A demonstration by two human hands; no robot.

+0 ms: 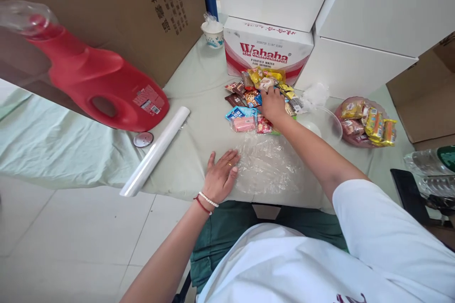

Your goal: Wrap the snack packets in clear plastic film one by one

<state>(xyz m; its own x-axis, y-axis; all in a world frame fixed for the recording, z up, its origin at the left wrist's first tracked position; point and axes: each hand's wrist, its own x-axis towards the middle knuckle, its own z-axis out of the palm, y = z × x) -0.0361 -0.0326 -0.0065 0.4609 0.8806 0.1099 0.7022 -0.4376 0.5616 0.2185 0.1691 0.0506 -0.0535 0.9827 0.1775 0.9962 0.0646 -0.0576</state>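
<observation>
My left hand [221,175] lies flat and open on the pale green tablecloth [71,147], its fingertips on the left edge of a crinkled sheet of clear plastic wrap [270,163]. My right hand [273,103] reaches forward into a pile of small wrapped snacks [249,99], with its fingers curled down among the packets. What those fingers grip, if anything, is hidden. A pink packet [243,124] and a blue packet [236,112] lie at the pile's near edge.
A roll of cling film [156,150] lies to the left, next to a red jug [103,87] and a round lid [143,139]. A Wahaha box [266,49], a paper cup [213,34], an empty clear bowl [325,123] and a wrapped bowl of snacks [368,123] stand behind and right.
</observation>
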